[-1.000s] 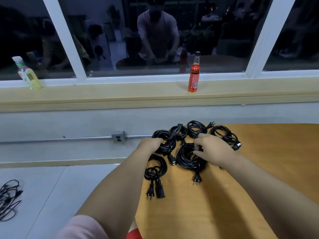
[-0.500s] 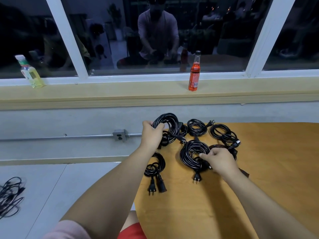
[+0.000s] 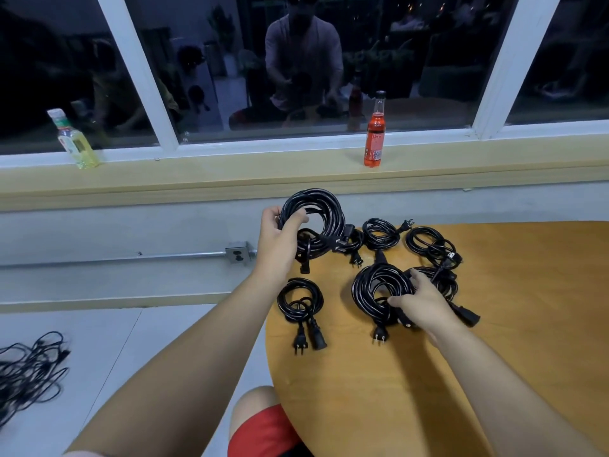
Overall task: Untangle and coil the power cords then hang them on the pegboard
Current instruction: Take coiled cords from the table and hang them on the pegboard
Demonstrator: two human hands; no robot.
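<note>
Gripped lifted coil [image 3: 313, 222] in left hand [image 3: 280, 239], fingers curled through the loop and round the full bundle, coil raised clear of table [image 3: 494, 357] near its far left edge. Clamped right hand [image 3: 425, 305] on right flank of centre coil [image 3: 375, 291], thumb inside the loop, fingers wrapped over the strands, coil lying flat on the table. Worked from head view only, none other supplied. Judged cords moderately light, rubber-jacketed, grippy rather than slick, semi-stiff and springy: likely to fan open if held by a single turn, no ties visible. Judged best hold as across all strands at once, plug ends left hanging low or tucked in, since dangling plugs would swing and snag neighbours. Not fragile, apart from plug pins. Counted seven coils: one lifted, six on the table, namely centre coil, small front coil [image 3: 298, 300], back coil [image 3: 379, 234], right coil [image 3: 428, 247], a coil just beside the right hand [image 3: 441, 282], plus one half hidden behind the lifted one. Counted one tangled heap [image 3: 26, 367] on the floor at left, cord count there impossible to tell. Counted two bottles on the sill, yellow bottle [image 3: 77, 143] and orange bottle [image 3: 374, 133], and one wall outlet [image 3: 237, 253]. Found no pegboard in view.
</note>
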